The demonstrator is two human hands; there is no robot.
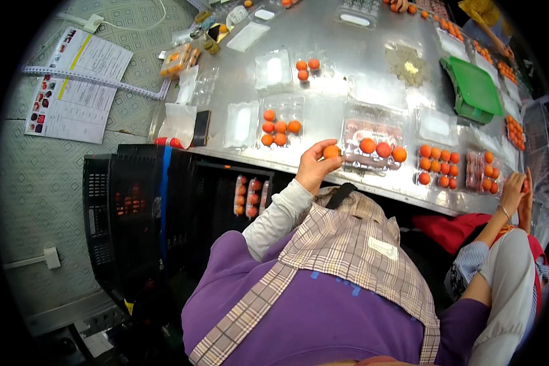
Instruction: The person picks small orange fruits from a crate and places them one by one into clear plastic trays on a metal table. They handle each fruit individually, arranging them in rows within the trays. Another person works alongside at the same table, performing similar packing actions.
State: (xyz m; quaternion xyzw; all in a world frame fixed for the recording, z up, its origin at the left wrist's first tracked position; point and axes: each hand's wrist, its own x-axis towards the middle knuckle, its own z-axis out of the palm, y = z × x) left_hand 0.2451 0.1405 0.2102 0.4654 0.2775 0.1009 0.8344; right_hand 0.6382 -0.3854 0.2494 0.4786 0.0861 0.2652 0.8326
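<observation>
My left hand [314,165], in a pale grey sleeve, pinches a round orange fruit [331,152] between thumb and fingers over the front edge of the metal table. Just right of it lies a clear plastic punnet [374,120], with a row of three orange-red fruits [383,149] in its near part. Farther left, another clear punnet [283,104] holds several fruits [280,127]. My right arm [508,293] appears bent, its grey sleeve running down to the lower right rim. The right hand itself is out of view.
White pads [241,124] lie by the punnets. A green plastic basket [478,89] stands at right. A co-worker's hands [514,192] hold a fruit beside filled punnets [439,164]. Black crates [123,215] stand left below the table, near a phone [201,128] and printed sheet [73,91].
</observation>
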